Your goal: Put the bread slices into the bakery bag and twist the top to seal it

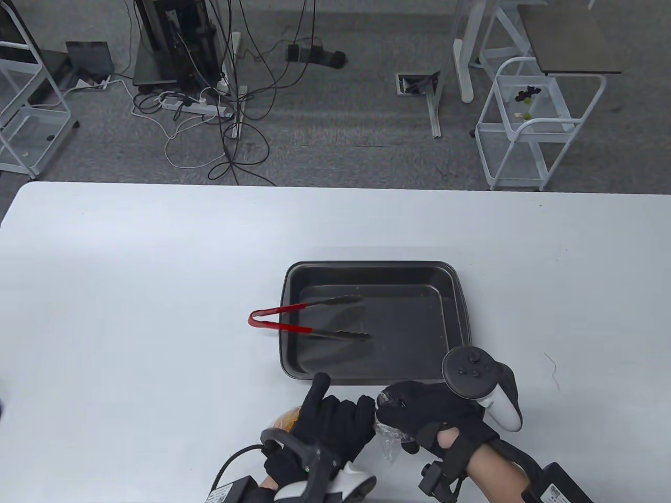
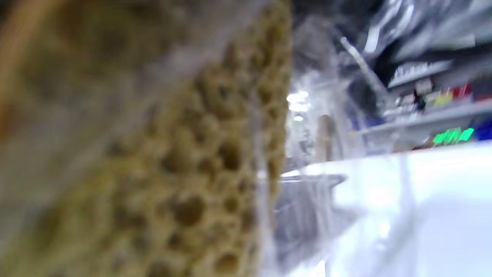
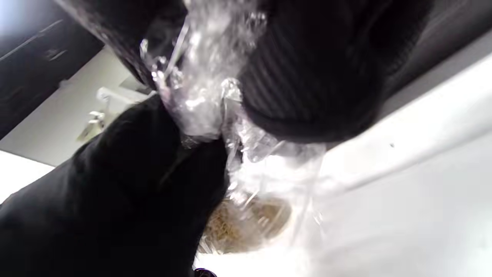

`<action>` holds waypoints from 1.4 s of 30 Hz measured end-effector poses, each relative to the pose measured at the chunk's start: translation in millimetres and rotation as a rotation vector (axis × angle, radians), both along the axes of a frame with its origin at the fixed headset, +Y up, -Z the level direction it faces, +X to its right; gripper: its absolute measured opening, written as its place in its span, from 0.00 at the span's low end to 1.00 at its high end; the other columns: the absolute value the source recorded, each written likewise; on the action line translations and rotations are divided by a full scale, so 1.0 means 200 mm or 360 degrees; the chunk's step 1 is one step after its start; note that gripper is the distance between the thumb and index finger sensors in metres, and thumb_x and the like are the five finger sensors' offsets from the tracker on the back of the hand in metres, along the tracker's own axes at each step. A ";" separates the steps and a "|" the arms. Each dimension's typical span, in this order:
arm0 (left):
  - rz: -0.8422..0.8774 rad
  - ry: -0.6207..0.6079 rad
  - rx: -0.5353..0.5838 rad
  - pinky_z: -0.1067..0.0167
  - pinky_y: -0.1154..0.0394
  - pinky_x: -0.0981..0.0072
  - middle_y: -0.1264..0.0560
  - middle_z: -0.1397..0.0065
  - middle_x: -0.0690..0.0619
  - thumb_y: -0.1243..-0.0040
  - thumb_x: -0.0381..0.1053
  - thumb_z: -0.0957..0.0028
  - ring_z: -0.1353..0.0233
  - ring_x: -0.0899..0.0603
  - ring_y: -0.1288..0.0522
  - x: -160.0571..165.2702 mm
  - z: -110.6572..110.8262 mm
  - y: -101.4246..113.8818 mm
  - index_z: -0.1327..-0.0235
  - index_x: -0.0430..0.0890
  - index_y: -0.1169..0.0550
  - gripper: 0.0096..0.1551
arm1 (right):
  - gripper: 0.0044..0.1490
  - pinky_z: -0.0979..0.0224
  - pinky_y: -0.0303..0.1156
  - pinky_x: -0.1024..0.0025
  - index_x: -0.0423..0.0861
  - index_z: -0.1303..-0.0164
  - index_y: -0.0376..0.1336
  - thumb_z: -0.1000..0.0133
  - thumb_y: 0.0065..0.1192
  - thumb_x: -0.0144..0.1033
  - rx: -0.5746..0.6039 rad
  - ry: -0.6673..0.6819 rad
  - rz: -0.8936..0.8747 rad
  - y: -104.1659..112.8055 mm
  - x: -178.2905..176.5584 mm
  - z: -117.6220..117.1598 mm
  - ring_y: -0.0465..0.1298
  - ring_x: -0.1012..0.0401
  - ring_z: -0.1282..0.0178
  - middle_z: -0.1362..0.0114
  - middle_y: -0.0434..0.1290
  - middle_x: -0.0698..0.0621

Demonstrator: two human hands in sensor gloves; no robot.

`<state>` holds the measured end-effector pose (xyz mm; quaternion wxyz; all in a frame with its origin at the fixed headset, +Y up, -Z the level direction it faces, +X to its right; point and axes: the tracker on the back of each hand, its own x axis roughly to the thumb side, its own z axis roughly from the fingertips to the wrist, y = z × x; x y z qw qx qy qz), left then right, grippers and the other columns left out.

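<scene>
Table view. Near the table's point(image 1: 131, 262) front edge, slightly right of centre: clear, crinkled plastic bakery bag point(image 1: 387, 443) held between two black-gloved hands, largely hidden by them. Left hand point(image 1: 320, 427) wrapped over the bag's body, index finger extended toward the far edge; a sliver of golden-brown bread slices point(image 1: 288, 417) visible just left of its knuckles. Right hand point(image 1: 419, 419) closed, gathered plastic pinched at the bag's neck. Behind the hands, toward the table's centre: black rectangular metal baking tray point(image 1: 451, 298), no bread left in it, red-handled metal tongs point(image 1: 306, 319) lying across its left rim, tips inside.

Left wrist view. Blurred; porous brown crumb of a slice point(image 2: 184, 173) pressed close to the lens behind clear film, white table point(image 2: 423, 200) beyond. Left hand itself not visible here, so its grip cannot be told from this view.

Right wrist view. Bunched, twisted neck of the bag point(image 3: 200, 100) clamped between the right hand's curled fingers point(image 3: 307, 88) and the left hand's glove point(image 3: 134, 184); bread point(image 3: 246, 223) seen below the twist, inside the film. Only here is the twist itself legible; only the table view gives the layout and the emptied tray.

Handling, as judgement: light load; film thin, slippery, springy, likely to unwind if released; bread soft, easily crushed. Best hold: body cradled loosely, neck pinched just above the slices, turned there.
</scene>
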<state>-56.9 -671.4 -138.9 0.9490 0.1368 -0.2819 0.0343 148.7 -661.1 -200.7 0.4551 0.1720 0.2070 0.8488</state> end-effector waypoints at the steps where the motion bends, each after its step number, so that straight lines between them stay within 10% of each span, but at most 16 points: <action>1: 0.0075 -0.0044 -0.0212 0.20 0.35 0.39 0.13 0.52 0.58 0.38 0.63 0.48 0.49 0.48 0.12 -0.05 -0.06 0.02 0.39 0.53 0.20 0.27 | 0.57 0.32 0.63 0.33 0.33 0.21 0.46 0.47 0.70 0.51 0.0096 0.0099 -0.0115 0.03 0.01 0.00 0.83 0.41 0.57 0.32 0.70 0.27; 4: 0.0498 -0.0138 -0.0773 0.20 0.36 0.38 0.13 0.51 0.57 0.38 0.63 0.47 0.49 0.48 0.12 -0.19 -0.22 0.01 0.38 0.53 0.21 0.27 | 0.71 0.26 0.50 0.24 0.49 0.22 0.23 0.47 0.71 0.54 0.0276 0.0386 -0.0329 0.10 0.06 0.02 0.64 0.26 0.27 0.17 0.40 0.26; 9: 0.1342 -0.0753 -0.1813 0.21 0.38 0.35 0.14 0.49 0.56 0.38 0.62 0.44 0.47 0.46 0.13 -0.32 -0.44 -0.16 0.35 0.51 0.22 0.27 | 0.83 0.25 0.44 0.22 0.55 0.28 0.17 0.56 0.81 0.55 0.1004 0.0584 0.0117 0.19 0.04 0.10 0.47 0.21 0.20 0.18 0.27 0.29; 14: 0.1431 -0.1116 -0.2256 0.21 0.36 0.37 0.13 0.51 0.57 0.38 0.63 0.44 0.48 0.47 0.12 -0.23 -0.47 -0.30 0.36 0.52 0.20 0.27 | 0.88 0.25 0.50 0.23 0.51 0.30 0.16 0.64 0.81 0.58 0.2039 0.0508 0.0821 0.19 -0.11 0.24 0.51 0.23 0.20 0.19 0.28 0.28; 18: 0.1355 -0.1176 -0.2378 0.23 0.32 0.39 0.11 0.55 0.57 0.37 0.63 0.47 0.52 0.48 0.10 -0.15 -0.45 -0.36 0.39 0.51 0.18 0.27 | 0.88 0.24 0.50 0.24 0.52 0.30 0.17 0.66 0.82 0.57 0.2407 0.0598 0.1099 0.18 -0.21 0.28 0.50 0.23 0.19 0.19 0.28 0.30; 23: 0.1353 -0.1218 -0.2420 0.25 0.30 0.39 0.10 0.58 0.57 0.36 0.63 0.48 0.55 0.48 0.09 -0.11 -0.45 -0.36 0.42 0.50 0.16 0.27 | 0.77 0.24 0.56 0.28 0.56 0.25 0.32 0.67 0.84 0.52 0.2573 0.0835 0.1181 0.14 -0.30 0.31 0.69 0.33 0.26 0.18 0.54 0.40; 29: 0.1236 -0.1197 -0.2434 0.25 0.31 0.38 0.10 0.56 0.57 0.35 0.64 0.48 0.53 0.48 0.10 -0.07 -0.44 -0.37 0.41 0.49 0.16 0.28 | 0.35 0.31 0.71 0.35 0.44 0.43 0.71 0.60 0.83 0.36 0.2504 0.0917 0.1021 0.19 -0.32 0.34 0.88 0.51 0.61 0.45 0.83 0.43; 35: 0.0814 -0.0913 -0.1936 0.20 0.41 0.35 0.14 0.43 0.55 0.28 0.63 0.50 0.40 0.45 0.14 -0.13 -0.43 -0.25 0.35 0.52 0.22 0.32 | 0.32 0.33 0.75 0.38 0.39 0.46 0.73 0.59 0.73 0.40 0.2063 0.1023 0.1273 0.18 -0.34 0.38 0.87 0.55 0.75 0.55 0.86 0.44; 42: 0.0672 -0.0630 -0.1038 0.20 0.40 0.34 0.14 0.43 0.56 0.23 0.61 0.55 0.41 0.46 0.13 -0.14 -0.28 -0.07 0.35 0.51 0.22 0.35 | 0.31 0.34 0.71 0.35 0.33 0.56 0.78 0.57 0.68 0.41 0.1363 0.0489 0.0827 0.19 -0.26 0.26 0.84 0.55 0.84 0.67 0.88 0.44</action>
